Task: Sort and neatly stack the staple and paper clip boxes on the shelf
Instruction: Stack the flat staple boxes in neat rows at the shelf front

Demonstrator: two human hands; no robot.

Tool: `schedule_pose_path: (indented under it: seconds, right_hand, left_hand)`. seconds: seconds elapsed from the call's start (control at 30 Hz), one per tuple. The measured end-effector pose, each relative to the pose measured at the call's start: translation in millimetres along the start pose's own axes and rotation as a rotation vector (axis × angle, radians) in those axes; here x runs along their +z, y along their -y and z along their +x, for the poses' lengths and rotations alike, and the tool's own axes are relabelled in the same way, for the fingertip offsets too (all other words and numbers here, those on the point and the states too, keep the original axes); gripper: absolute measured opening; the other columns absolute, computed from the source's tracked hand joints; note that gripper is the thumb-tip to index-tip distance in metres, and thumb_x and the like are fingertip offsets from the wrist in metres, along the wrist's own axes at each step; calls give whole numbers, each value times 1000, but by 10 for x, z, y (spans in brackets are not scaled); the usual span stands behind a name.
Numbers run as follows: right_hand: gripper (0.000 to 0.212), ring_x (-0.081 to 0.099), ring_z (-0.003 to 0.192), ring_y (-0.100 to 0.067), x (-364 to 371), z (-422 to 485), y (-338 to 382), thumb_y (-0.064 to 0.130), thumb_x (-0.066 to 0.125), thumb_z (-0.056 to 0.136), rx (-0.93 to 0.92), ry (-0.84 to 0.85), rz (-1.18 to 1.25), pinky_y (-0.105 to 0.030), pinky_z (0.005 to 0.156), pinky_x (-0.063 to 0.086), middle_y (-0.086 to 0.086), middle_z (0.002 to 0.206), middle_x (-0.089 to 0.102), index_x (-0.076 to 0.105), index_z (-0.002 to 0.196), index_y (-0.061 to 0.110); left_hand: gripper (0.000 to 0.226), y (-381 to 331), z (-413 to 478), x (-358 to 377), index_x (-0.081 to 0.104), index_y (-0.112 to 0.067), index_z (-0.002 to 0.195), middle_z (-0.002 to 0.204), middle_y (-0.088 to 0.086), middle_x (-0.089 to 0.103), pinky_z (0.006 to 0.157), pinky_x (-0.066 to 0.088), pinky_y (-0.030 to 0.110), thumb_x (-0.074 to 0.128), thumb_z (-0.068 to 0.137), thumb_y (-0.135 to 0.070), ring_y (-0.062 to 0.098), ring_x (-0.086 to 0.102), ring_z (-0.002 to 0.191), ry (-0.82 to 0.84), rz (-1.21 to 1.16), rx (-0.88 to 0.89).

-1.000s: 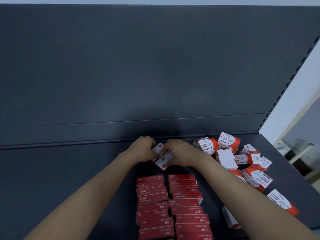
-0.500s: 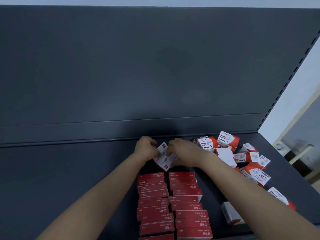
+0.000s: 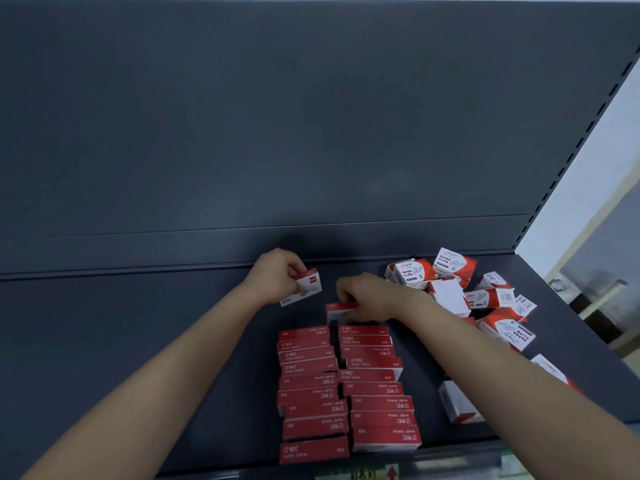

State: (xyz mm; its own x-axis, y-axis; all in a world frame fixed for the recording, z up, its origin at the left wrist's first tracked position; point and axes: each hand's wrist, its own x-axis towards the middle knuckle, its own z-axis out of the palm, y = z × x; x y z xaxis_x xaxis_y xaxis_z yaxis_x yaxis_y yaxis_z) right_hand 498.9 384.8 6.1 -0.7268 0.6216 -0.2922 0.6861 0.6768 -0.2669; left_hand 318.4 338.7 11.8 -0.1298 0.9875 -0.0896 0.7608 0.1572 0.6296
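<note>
While left hand [image 3: 275, 278] pinches a tilted white box [image 3: 306, 289], right hand [image 3: 369, 299] grips a crosswise red box [image 3: 340, 310].

Both our bare forearms reach forward and converge just beyond the far end of the staple box rows [image 3: 372, 389]. Our left hand [image 3: 275, 277] is up, knuckles on top, fingers [image 3: 295, 267] curled round a small white box [image 3: 306, 288]. Our right hand [image 3: 369, 297] sits lower, right at the rows' far end, palm down, pinching a red-topped box [image 3: 341, 310]. The hands are apart.
</note>
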Motion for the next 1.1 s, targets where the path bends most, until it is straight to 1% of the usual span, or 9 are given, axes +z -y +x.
schedule_pose_path:
  seconds: [0.13,0.4,0.53,0.63,0.73,0.8,0.87,0.97,1.1]
  right_hand:
    - [20,58,98,-21,-64,-164,-25,22,63,87,11,-85,44,-28,76,43,-5,108,63,57,103,12]
    - [21,60,105,-20,59,-486,-46,11,44,96,68,-2,236,-33,89,49,-7,116,64,56,113,10]
    - [29,58,111,-22,204,-488,63,26,40,99,179,-68,271,-32,90,45,-7,122,61,54,119,11]
    - [48,45,130,-22,361,-579,198,38,39,98,309,-288,441,-34,104,37,-5,143,45,36,140,15]
    - [52,38,136,-19,551,-810,333,38,38,99,393,-568,839,-36,109,32,0,150,36,26,146,19]
    - [53,47,126,-17,654,-922,384,41,35,99,426,-562,1085,-36,103,38,2,146,41,22,148,24]
    - [52,57,103,-11,699,-921,376,42,33,99,448,-509,1248,-32,87,47,7,126,55,21,147,27]
    - [51,59,90,-9,706,-842,299,46,33,98,487,-479,1406,-33,82,48,13,100,57,23,147,32]
    - [51,58,112,-20,792,-772,278,53,34,96,484,-419,1492,-48,104,43,5,129,54,25,144,40]
  left_hand:
    - [17,0,-128,-28,68,-10,96,101,7,70,86,53,33,69,80,-5,18,64,93,38,50,105]
    - [19,29,-391,119,65,-14,108,112,1,65,93,50,32,58,90,-16,14,60,103,277,159,148]
    - [21,25,-492,209,64,-16,108,110,0,65,90,50,30,47,96,-19,13,61,101,286,55,83]
    - [29,33,-653,276,56,-17,119,116,-4,59,90,44,28,42,98,-31,13,56,107,101,-220,-21]
    - [46,66,-905,369,40,-22,137,129,-8,46,95,30,25,34,97,-45,9,43,117,-147,-635,-219]
    - [56,140,-1006,490,31,-25,143,139,-8,41,103,26,29,28,95,-54,13,39,128,-190,-806,-302]
    - [63,154,-1072,580,38,-26,139,135,-2,52,108,32,36,27,90,-64,18,51,122,-164,-941,-366]
    - [71,89,-1117,653,55,-17,121,106,9,68,91,50,42,26,86,-71,25,67,97,-132,-1012,-399]
    - [63,-32,-1137,697,59,-16,108,85,6,67,62,51,29,23,90,-65,19,66,75,-104,-1046,-407]
